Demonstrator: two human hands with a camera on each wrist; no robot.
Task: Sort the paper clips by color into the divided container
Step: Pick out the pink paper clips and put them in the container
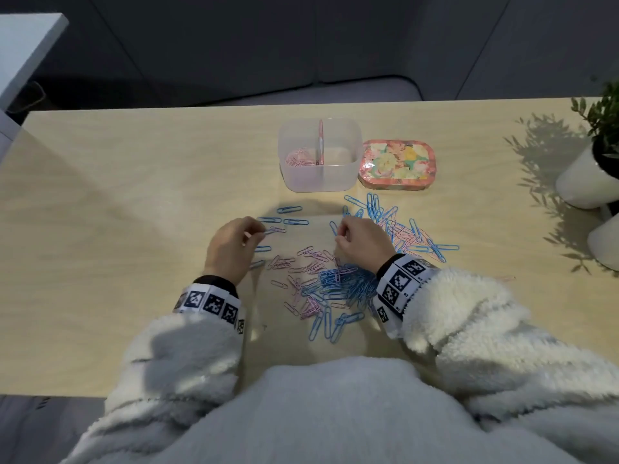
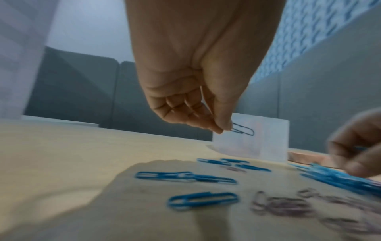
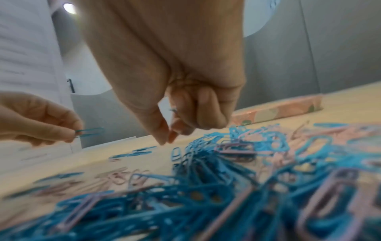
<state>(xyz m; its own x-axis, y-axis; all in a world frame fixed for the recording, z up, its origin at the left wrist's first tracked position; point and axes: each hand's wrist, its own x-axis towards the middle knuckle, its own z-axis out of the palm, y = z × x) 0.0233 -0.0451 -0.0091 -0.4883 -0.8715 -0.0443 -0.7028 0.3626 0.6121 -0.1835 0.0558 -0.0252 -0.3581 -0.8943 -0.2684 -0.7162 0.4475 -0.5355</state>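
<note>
Blue and pink paper clips (image 1: 330,283) lie scattered and heaped on the wooden table (image 1: 134,195), with a second heap (image 1: 402,229) right of my right hand. The clear divided container (image 1: 320,155) stands behind them, pink clips (image 1: 298,159) in its left compartment. Just above the table, my left hand (image 2: 223,129) pinches one blue clip (image 2: 244,129) between thumb and fingertip. Over the heap, my right hand (image 3: 168,138) is curled with thumb and forefinger tips together, and a bit of blue clip (image 3: 174,110) shows inside its fingers.
The container's floral lid (image 1: 397,164) lies flat against its right side. Two white plant pots (image 1: 586,182) stand at the table's right edge. A few lone blue clips (image 1: 291,216) lie in front of the container. A white surface (image 1: 23,51) sits beyond the far left corner.
</note>
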